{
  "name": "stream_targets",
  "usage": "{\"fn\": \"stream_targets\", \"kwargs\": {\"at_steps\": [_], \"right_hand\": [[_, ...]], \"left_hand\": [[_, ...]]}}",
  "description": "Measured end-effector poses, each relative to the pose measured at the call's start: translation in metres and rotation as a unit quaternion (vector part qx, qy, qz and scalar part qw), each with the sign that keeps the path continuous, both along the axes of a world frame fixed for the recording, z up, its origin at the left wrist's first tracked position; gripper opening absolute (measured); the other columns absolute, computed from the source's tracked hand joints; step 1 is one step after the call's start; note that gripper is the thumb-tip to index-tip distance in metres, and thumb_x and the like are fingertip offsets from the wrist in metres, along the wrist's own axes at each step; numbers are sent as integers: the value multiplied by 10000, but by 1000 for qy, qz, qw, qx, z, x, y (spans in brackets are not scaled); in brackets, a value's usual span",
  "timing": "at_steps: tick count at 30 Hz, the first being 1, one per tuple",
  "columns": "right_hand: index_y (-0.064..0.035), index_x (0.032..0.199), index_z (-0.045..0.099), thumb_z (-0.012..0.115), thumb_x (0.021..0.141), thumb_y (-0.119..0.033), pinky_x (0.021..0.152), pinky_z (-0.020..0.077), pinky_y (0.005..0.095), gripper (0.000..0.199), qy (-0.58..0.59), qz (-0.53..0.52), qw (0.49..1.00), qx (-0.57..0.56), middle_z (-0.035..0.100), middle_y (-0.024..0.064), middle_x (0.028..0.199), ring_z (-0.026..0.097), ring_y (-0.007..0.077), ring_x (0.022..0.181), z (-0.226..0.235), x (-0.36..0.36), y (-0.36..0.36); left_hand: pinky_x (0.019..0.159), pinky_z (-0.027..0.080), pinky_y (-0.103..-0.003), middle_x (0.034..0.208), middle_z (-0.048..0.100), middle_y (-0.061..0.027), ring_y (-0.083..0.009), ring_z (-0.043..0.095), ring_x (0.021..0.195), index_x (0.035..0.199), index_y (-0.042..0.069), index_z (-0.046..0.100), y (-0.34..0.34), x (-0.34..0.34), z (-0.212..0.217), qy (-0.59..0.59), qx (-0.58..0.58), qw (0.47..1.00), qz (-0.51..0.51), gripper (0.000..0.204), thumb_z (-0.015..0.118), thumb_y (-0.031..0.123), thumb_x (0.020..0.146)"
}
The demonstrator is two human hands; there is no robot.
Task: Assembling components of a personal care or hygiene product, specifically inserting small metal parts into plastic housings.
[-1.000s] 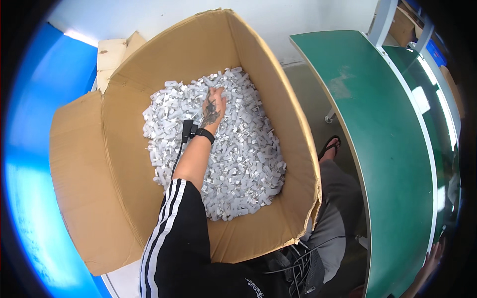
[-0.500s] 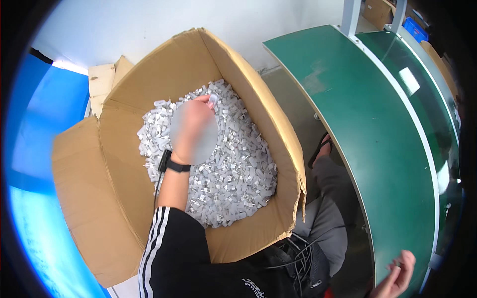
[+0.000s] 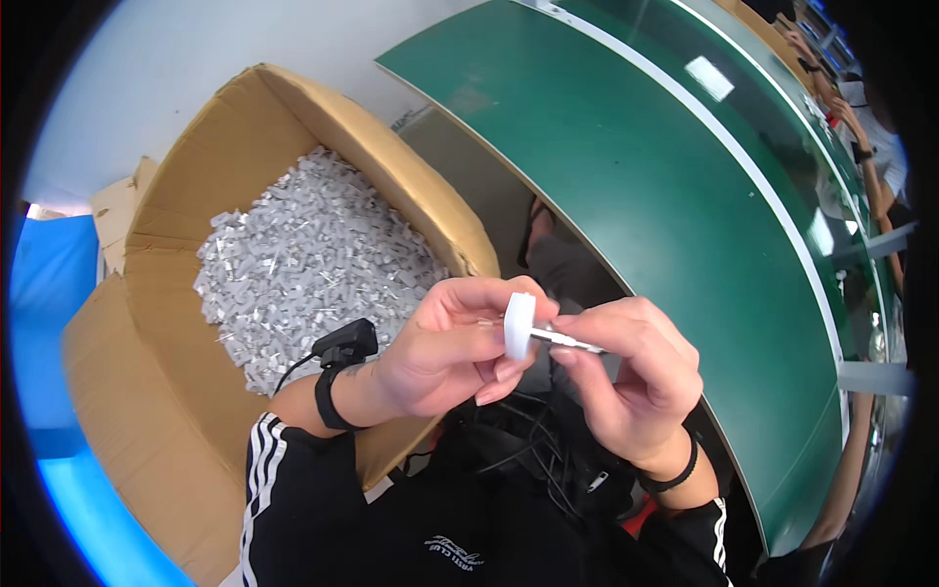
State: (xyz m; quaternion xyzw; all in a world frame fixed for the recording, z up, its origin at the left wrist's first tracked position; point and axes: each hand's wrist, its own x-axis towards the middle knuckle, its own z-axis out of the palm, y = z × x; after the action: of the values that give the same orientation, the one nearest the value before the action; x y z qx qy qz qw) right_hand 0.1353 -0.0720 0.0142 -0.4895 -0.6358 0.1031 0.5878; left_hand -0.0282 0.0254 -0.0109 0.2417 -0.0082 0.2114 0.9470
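Note:
In front of my chest, my left hand (image 3: 455, 342) pinches a small white plastic part (image 3: 519, 325) between thumb and fingers. A thin metal pin (image 3: 562, 339) sticks out from its right side. My right hand (image 3: 631, 367) is closed around the pin's far end with thumb and forefinger; whether a separate small piece sits in that pinch is hidden. Beside my left hand stands a large open cardboard box (image 3: 181, 323), holding a heap of small grey-white plastic pieces with shiny metal bits (image 3: 313, 254).
A long green-topped workbench (image 3: 626, 186) curves along the right, with a white rail along its far side. Another person's arm (image 3: 861, 137) shows at the far right edge. Black cables (image 3: 533, 440) lie over my lap. Blue sheeting (image 3: 59, 323) stands at the left.
My left hand has come out of the box with a white plastic part. My right hand has moved in from the bench to meet it. The view has turned toward the right.

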Motion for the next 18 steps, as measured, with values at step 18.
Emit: {"fn": "stream_targets", "kwargs": {"at_steps": [18], "right_hand": [[28, 847, 679, 709, 524, 56, 464, 400, 285, 326, -167, -72, 983, 24, 545, 68, 674, 507, 184, 535, 2, 23, -41]], "left_hand": [[670, 585, -288, 953, 595, -156, -205, 661, 792, 978, -111, 634, -14, 18, 18, 184, 376, 903, 101, 244, 711, -56, 754]]}}
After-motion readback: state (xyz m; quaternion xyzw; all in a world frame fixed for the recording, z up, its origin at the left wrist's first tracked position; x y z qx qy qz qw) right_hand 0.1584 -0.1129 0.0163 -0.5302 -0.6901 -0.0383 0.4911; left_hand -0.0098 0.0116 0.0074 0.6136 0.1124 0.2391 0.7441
